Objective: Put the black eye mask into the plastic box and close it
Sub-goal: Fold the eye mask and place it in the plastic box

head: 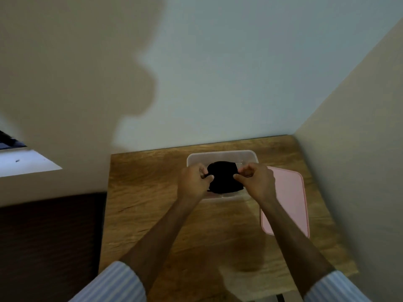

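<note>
The table (pixel 152 214) was brown wood with a wavy grain and a soft shine; the plastic box (pixel 222 154) was clear and smooth; at its 4 o'clock the lid (pixel 287 199) was pink, smooth plastic; the eye mask (pixel 222 177) was black, matt cloth.

Both hands hold the black eye mask (pixel 224 177) over the clear plastic box (pixel 222 154), which stands on the wooden table (pixel 152 192) close to the wall. The left hand (pixel 193 183) pinches the mask's left edge, the right hand (pixel 257 182) its right edge. The pink lid (pixel 290 197) lies flat just right of the box, partly behind the right hand. Striped sleeves (pixel 115 282) are pushed up both forearms.
</note>
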